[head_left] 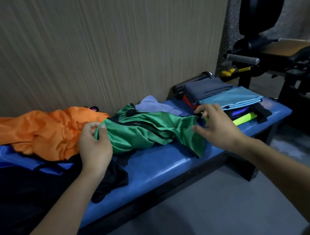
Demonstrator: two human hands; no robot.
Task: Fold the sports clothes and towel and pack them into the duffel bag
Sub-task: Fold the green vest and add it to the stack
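Wood-grain wall panel [97,45] behind blue padded bench [158,166]; grey floor [216,209]; black exercise machine [283,55] right; dim light.

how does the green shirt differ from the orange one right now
The green shirt lies crumpled mid-bench, pinched at one edge by the left hand; the orange shirt lies untouched further left. Green has dark trim; orange looks plain. Both are shiny, unfolded and on the blue bench.
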